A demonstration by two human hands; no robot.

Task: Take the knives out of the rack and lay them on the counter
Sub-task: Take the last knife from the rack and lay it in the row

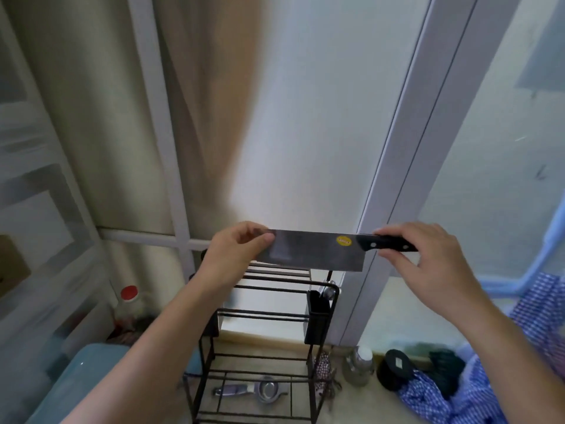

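Observation:
A cleaver (312, 251) with a broad steel blade, a yellow sticker and a black riveted handle hangs level in the air above the rack. My left hand (235, 252) pinches the blade's far end between thumb and fingers. My right hand (428, 258) grips the black handle at the right. Below them stands a dark wire rack (269, 319) with slotted bars on top and a black cutlery holder on its right side. Whether other knives remain in the slots is hidden by my left hand and the blade.
On the counter under the rack lie a metal strainer (269, 391) and a small tool. A red-capped bottle (128, 304) stands at left, a blue container (76, 377) at lower left, a metal shaker (360, 365), a black lid (396, 367) and a blue checked cloth (458, 396) at right.

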